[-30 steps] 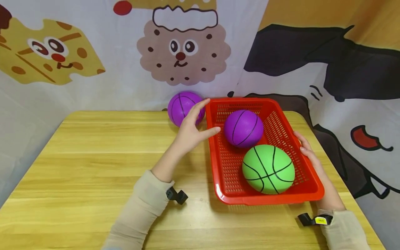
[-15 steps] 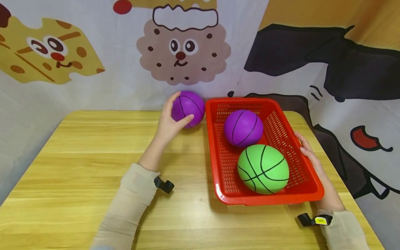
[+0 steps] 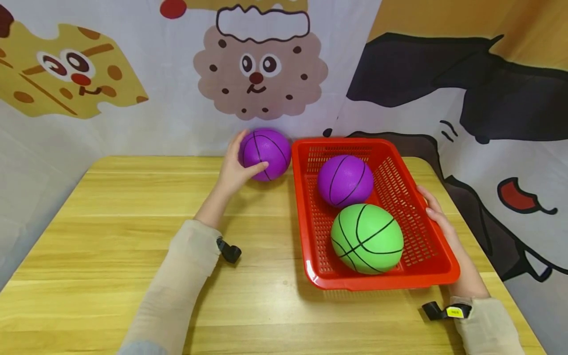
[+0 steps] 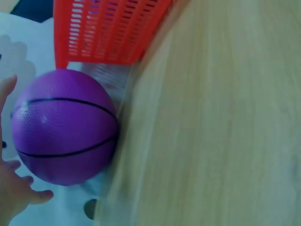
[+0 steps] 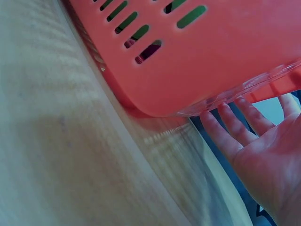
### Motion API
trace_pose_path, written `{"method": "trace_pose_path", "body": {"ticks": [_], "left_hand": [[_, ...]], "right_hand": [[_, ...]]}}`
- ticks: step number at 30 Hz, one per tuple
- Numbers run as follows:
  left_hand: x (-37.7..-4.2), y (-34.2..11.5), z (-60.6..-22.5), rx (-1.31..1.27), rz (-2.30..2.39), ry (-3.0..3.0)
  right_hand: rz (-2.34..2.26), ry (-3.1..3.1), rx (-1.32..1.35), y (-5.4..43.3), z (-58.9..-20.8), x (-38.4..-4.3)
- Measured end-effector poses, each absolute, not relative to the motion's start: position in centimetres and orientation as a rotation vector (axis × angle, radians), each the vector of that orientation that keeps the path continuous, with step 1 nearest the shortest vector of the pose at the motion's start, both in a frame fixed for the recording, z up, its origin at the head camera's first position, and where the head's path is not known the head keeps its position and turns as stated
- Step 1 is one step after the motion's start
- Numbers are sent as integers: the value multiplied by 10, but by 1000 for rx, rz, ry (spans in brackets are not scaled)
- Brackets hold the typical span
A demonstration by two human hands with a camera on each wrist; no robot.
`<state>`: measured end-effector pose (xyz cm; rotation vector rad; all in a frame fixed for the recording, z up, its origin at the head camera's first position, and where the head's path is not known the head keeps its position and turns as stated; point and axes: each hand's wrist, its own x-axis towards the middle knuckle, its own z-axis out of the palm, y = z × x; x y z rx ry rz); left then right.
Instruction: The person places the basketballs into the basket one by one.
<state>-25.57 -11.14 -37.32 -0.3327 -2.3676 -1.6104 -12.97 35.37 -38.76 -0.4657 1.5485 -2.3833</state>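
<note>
Beside the red plastic basket [image 3: 310, 266], a purple ball [image 3: 270, 155] with black basketball lines sits at the table's back edge. My left hand [image 3: 232, 167] is at its left side, fingers and thumb spread around it. In the left wrist view, the fingers stay spread beside the purple ball [image 4: 66, 127]; whether they touch it I cannot tell. My right hand [image 3: 439, 217] rests against the basket's right side. In the right wrist view, its extended fingertips are at the rim of the basket [image 5: 188, 61]. Another purple ball [image 3: 346, 180] and a larger green ball [image 3: 367, 239] lie inside.
The wooden table [image 3: 133, 246] stretches out to the left of the basket. A cartoon-printed cloth [image 3: 168, 88] hangs right behind the table and continues along its right side. The basket stands near the table's right edge.
My left hand has moved left from the basket's left rim to the outside purple ball. The green ball has rolled left inside the basket. My right hand stays in place.
</note>
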Motion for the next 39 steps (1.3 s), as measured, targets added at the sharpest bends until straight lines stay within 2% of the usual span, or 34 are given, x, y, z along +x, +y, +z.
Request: {"method": "trace_pose_path", "body": {"ticks": [11, 39], "left_hand": [[-271, -108, -394, -282, -1617, -2406], [-272, -97, -403, -161, -1564, -2327]], "right_hand": [[-2391, 1549, -460, 354, -387, -129], [-2377, 1556, -468, 355, -386, -129]]}}
